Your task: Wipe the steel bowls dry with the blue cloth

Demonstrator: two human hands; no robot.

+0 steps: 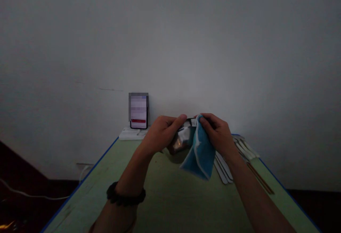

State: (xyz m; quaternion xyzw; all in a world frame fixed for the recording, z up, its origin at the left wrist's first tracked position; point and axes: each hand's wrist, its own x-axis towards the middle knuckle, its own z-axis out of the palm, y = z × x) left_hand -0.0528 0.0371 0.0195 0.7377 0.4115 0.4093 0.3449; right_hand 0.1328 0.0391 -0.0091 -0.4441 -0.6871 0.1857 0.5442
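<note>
My left hand [162, 131] is closed around a shiny metal object [183, 139], held above the green table [170, 197]. My right hand [218, 131] pinches a blue cloth [201, 153] against the top of that metal object; the cloth hangs down below the hands. A dark beaded bracelet [125, 195] circles my left wrist. What the metal object is stays partly hidden by fingers and cloth.
A phone [139, 111] stands upright on a white base [131, 133] at the table's far end by the wall. Several flat white utensils [226, 169] and a brown stick [259, 178] lie at the right. A white cable [32, 194] runs over the floor at left.
</note>
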